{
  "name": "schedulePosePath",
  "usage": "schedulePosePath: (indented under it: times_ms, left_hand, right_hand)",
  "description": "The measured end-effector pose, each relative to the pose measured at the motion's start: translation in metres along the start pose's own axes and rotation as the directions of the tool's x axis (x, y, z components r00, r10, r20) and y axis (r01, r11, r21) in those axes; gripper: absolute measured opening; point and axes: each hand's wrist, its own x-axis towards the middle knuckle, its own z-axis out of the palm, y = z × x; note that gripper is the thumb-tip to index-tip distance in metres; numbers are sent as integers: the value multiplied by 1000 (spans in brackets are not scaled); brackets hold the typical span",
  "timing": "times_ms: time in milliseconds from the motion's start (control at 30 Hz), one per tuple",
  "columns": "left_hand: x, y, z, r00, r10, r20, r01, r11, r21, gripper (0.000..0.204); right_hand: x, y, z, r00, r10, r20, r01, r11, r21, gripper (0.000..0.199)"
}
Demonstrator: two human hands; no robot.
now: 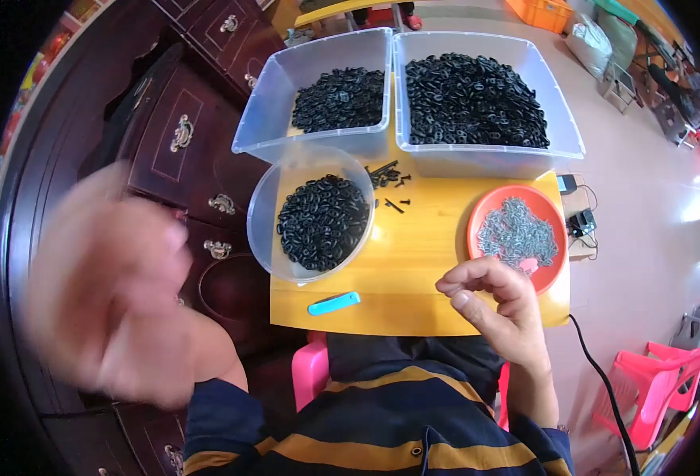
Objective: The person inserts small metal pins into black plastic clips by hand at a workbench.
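My left hand is raised close to the camera on the left, in front of the dark cabinet. Motion smears its fingers, so its grip cannot be told. Over the table's front right, my right hand has curled fingers, with the thumb tip close to the fingertips. Anything between them is too small to make out. Just beyond it lies an orange-red round dish of small silvery metal pieces, with a pink piece near its front. A round clear tub contains small black oval links.
Two clear bins of black parts stand across the yellow table's back. Loose black pieces and a light-blue folded knife-like tool lie on it. The dark cabinet borders the left; pink chairs stand right.
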Motion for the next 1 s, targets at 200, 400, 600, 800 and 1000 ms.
schedulePosePath:
  times_ms: [200,400,600,800,1000]
  left_hand:
    - [-4,-98,149,812,-234,535,351,927,-128,12]
    - [10,-109,211,688,-170,706,413,891,-187,20]
    - [59,-56,286,596,75,800,158,965,-209,35]
    - [38,-128,364,88,-211,973,39,977,208,96]
    - [10,-56,469,-93,-272,958,-117,958,261,135]
  right_hand:
    - [-20,41,-30,995,101,-25,-102,993,-52,15]
    - [-11,42,-39,987,116,-110,-115,993,8,14]
    - [-26,56,-27,986,142,-81,-144,989,-19,13]
    - [-5,92,-12,959,224,173,-229,973,10,14]
    - [-41,91,-26,965,263,6,-263,964,40,15]
